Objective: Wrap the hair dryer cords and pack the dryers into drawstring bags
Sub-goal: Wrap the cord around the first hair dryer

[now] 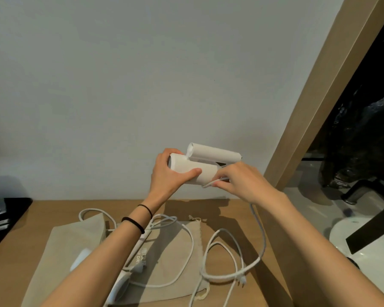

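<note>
I hold a folded white hair dryer [208,160] in the air above the wooden counter. My left hand [166,173] grips its barrel, thumb across the front. My right hand [237,178] pinches the white cord [257,258] close to the dryer's right end. From there the cord hangs down and lies in loose loops on the counter, ending in a plug [242,280]. Beige drawstring bags [171,258] lie flat on the counter below my arms. A second white dryer [120,289] with its own loose cord lies on them, partly hidden by my left forearm.
The wooden counter [226,213] meets a pale wall behind. A tan frame [315,96] slants up on the right, beside a white basin [368,251] with a dark faucet [364,185]. A black tray [5,218] sits at the left edge.
</note>
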### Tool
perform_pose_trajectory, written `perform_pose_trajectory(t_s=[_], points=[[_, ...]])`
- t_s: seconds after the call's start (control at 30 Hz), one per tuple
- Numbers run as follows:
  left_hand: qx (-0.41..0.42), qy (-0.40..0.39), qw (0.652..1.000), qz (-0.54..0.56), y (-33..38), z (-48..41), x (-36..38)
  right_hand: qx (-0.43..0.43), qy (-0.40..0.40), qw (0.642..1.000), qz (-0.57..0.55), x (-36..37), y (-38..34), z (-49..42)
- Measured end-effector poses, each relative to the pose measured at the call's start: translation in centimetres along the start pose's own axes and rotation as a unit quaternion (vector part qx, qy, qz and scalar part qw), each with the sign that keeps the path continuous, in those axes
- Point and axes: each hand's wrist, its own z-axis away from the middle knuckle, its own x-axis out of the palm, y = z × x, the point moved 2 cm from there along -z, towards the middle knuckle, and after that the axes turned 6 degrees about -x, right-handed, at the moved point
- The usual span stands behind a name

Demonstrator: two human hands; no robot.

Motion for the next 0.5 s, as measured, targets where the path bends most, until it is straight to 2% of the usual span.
perform_pose_trajectory(t_s=[0.17,0.27,0.33,0.43,0.5], points=[[-0.026,-0.102,0.994,-0.009,-0.1,-1.1,-0.8,-0.017,0.044,0.998,-0.035,-2.6,0.8,1.0],[-0.034,-0.189,0.981,-0.011,-0.1,-0.9,-1.4,0.009,0.080,0.989,-0.125,-3.9,1.7,1.4],[-0.056,-0.232,0.971,0.020,0.0,-0.2,-1.6,0.025,0.105,0.970,-0.219,-4.4,2.4,1.6],[-0.090,-0.263,0.956,0.097,0.5,0.5,-1.4,0.043,0.128,0.922,-0.363,-5.1,2.5,1.8],[-0.108,-0.280,0.944,0.135,1.1,0.7,-1.2,0.056,0.128,0.898,-0.417,-5.7,2.5,1.8]])
